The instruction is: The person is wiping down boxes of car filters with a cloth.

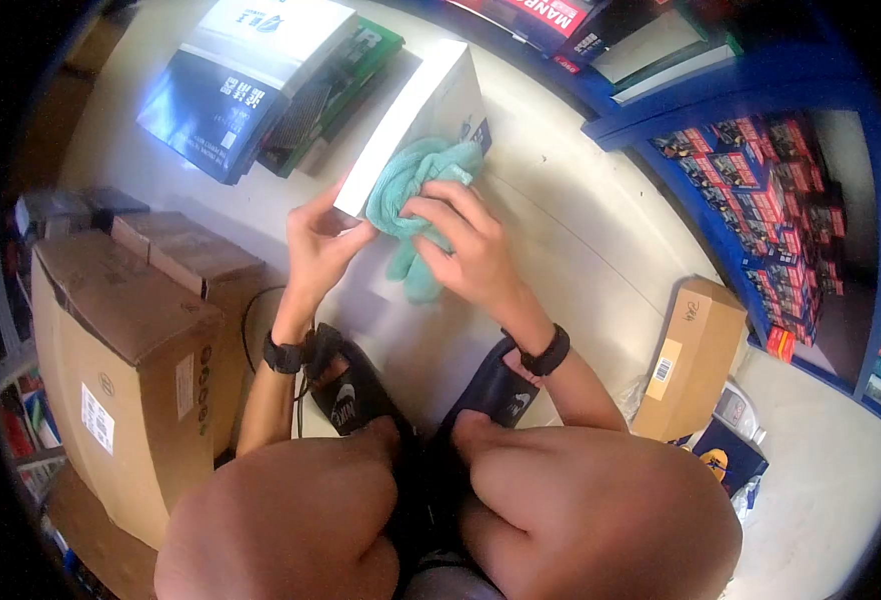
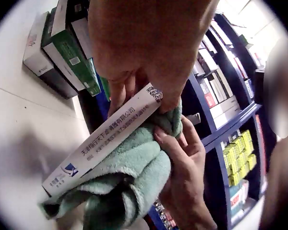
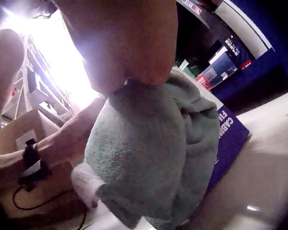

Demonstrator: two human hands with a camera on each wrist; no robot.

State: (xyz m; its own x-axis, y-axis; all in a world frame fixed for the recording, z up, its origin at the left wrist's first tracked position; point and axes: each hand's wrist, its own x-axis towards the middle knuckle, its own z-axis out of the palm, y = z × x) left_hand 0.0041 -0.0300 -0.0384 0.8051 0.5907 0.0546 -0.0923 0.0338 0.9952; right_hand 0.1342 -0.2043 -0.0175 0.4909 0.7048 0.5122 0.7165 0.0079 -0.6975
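A flat white box with printed lettering along its narrow side stands tilted between the hands. My left hand grips its near end, thumb on one side and fingers behind it. My right hand holds a bunched green cloth against the box's right side. In the left wrist view, the cloth hangs in folds beside the printed edge, the right hand clasping it. The right wrist view has the cloth covering much of the box, whose purple lettered part shows beyond it.
Boxes lie on the pale floor at the upper left. Large cartons stand left, near a black cable. Blue shelving with small packages runs along the right, with a brown carton before it. Sandaled feet are below the hands.
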